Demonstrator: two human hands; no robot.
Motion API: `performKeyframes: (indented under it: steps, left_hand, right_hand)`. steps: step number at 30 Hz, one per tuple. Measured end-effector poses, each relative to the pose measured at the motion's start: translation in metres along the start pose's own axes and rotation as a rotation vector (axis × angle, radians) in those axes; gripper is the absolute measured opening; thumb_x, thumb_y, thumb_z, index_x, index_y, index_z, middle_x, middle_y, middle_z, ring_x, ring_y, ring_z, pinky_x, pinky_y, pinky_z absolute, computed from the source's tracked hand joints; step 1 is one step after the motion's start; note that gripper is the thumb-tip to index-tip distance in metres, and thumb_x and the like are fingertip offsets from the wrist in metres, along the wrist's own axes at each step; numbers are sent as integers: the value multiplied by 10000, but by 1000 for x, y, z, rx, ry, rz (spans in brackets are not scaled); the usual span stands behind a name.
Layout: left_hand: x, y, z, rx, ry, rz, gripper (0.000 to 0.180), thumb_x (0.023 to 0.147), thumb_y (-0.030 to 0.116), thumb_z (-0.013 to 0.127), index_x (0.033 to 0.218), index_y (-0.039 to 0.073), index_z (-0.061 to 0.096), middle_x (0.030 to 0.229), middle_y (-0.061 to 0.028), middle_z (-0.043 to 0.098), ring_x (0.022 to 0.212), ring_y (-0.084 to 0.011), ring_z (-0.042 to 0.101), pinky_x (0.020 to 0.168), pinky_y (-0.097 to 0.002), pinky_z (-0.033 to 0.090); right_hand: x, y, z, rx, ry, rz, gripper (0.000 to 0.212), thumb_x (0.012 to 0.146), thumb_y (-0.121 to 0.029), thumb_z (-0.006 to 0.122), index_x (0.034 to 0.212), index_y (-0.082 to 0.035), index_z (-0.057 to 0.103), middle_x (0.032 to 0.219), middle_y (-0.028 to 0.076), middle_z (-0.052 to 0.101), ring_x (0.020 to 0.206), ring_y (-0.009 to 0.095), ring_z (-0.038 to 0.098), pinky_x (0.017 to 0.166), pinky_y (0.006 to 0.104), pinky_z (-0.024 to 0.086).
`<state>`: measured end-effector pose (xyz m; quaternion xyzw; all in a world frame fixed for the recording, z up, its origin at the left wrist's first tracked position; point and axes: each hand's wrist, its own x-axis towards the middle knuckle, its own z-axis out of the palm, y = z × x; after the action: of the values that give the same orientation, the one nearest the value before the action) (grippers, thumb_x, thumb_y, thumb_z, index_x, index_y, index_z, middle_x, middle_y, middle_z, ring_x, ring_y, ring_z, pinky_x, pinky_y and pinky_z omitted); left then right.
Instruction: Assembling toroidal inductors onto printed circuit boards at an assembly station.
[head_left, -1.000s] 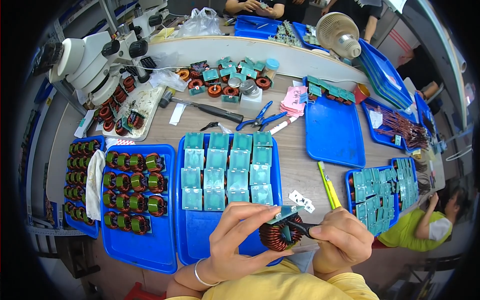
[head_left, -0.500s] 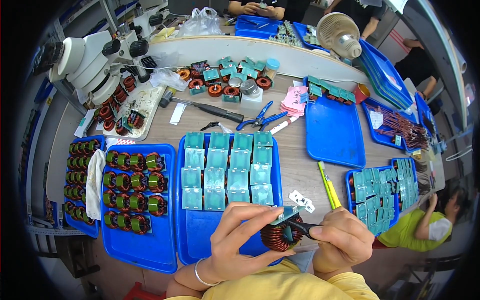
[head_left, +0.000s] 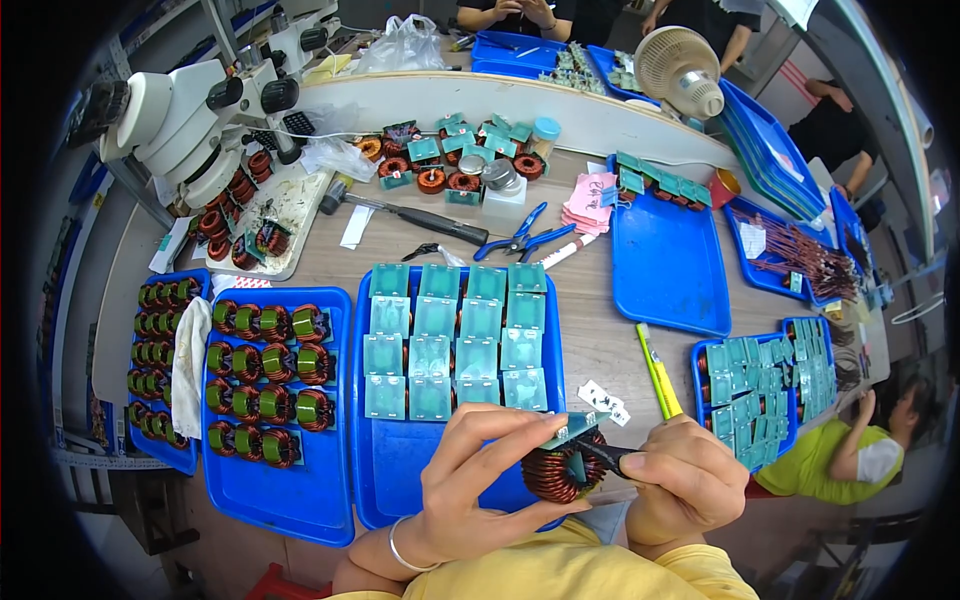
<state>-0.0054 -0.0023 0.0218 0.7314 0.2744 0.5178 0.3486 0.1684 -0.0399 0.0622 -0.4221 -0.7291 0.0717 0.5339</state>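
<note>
My left hand (head_left: 465,480) is closed around a copper-wound toroid coil (head_left: 550,476) with a green circuit board (head_left: 572,428) on its upper side. The fingers press on the board and the thumb supports the coil from below. In a fist, my right hand (head_left: 690,475) grips a black tapered tool (head_left: 606,457), whose tip rests against the coil's right side, under the board. What the tip touches is hidden. Below both sits the near end of a blue tray (head_left: 400,470), holding rows of coils with their green boards (head_left: 433,315) facing up.
On the left, two blue trays (head_left: 275,495) hold coils with olive-green bands (head_left: 275,360). A yellow-green handled tool (head_left: 655,370) lies beyond my right hand. Farther back are pliers (head_left: 523,238), a hammer (head_left: 430,220), another blue tray (head_left: 670,255), a microscope (head_left: 180,125) and a fan (head_left: 680,70).
My hands, the coil and the black tool hold almost the same place. At the far back, another person's hands have shifted slightly.
</note>
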Motion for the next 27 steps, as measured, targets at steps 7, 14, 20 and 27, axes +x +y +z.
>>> performKeyframes:
  steps: [7, 14, 20, 27]
  left_hand:
    - [0, 0, 1, 36, 13, 6, 647, 492, 193, 877, 1045, 0, 601, 970, -104, 569, 843, -228, 556, 694, -309, 435]
    - [0, 2, 0, 112, 22, 8, 644, 486, 210, 881, 1032, 1, 610, 947, -96, 562, 825, -220, 553, 672, -298, 436]
    - [-1, 2, 0, 92, 32, -16, 646, 484, 214, 882, 1029, -2, 612, 943, -93, 560, 816, -214, 550, 662, -292, 437]
    - [0, 5, 3, 65, 65, -49, 602, 497, 174, 853, 1034, 8, 636, 891, -65, 572, 777, -190, 534, 648, -272, 417]
  right_hand:
    - [1, -2, 0, -1, -21, -5, 324, 573, 91, 713, 886, 25, 663, 672, 63, 570, 568, 187, 566, 503, 270, 441]
    - [1, -3, 0, -5, -66, -19, 376, 531, 84, 697, 900, 25, 661, 683, 67, 569, 579, 192, 571, 517, 273, 443]
    - [0, -3, 2, 7, -65, -13, 390, 513, 82, 688, 899, 30, 659, 687, 72, 568, 585, 197, 575, 522, 275, 445]
    - [0, -2, 2, -5, -40, -16, 392, 512, 78, 691, 899, 24, 662, 681, 69, 566, 574, 192, 569, 514, 273, 440]
